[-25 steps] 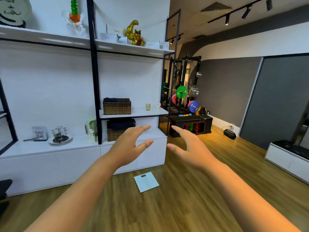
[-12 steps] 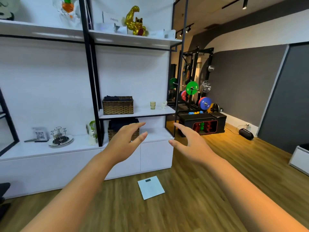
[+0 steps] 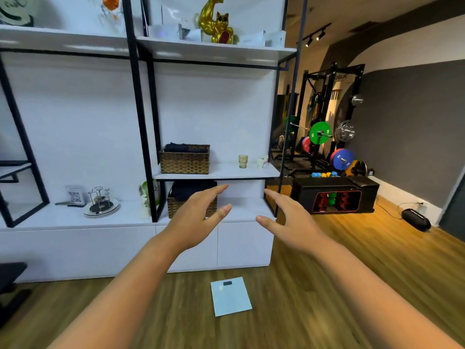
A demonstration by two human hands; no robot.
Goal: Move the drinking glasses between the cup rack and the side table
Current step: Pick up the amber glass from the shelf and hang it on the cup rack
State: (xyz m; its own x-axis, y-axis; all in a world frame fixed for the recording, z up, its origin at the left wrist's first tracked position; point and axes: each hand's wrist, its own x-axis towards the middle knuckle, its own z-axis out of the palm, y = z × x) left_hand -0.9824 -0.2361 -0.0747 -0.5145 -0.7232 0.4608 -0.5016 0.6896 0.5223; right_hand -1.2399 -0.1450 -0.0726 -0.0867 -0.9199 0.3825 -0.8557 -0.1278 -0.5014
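A yellowish drinking glass point(image 3: 243, 161) and a paler white cup point(image 3: 262, 162) stand on the white middle shelf point(image 3: 221, 171), right of a wicker basket point(image 3: 185, 159). The wire cup rack point(image 3: 101, 203), on a round silver tray, sits on the low white counter at the left; its prongs look bare. My left hand point(image 3: 195, 219) and my right hand point(image 3: 289, 220) are stretched forward at mid-frame, palms facing each other, fingers apart, holding nothing. Both hands are well short of the shelf and far from the glasses and the rack.
A white bathroom scale point(image 3: 231, 296) lies on the wood floor ahead. A second wicker basket point(image 3: 176, 206) sits under the shelf. A QR-code stand point(image 3: 75, 196) is beside the rack. Gym rack with weight plates point(image 3: 320, 133) and a black box point(image 3: 334, 197) stand to the right.
The view has moved closer to the shelving and turned left, so shelf and glasses look larger. Both hands stay raised and empty in the same pose.
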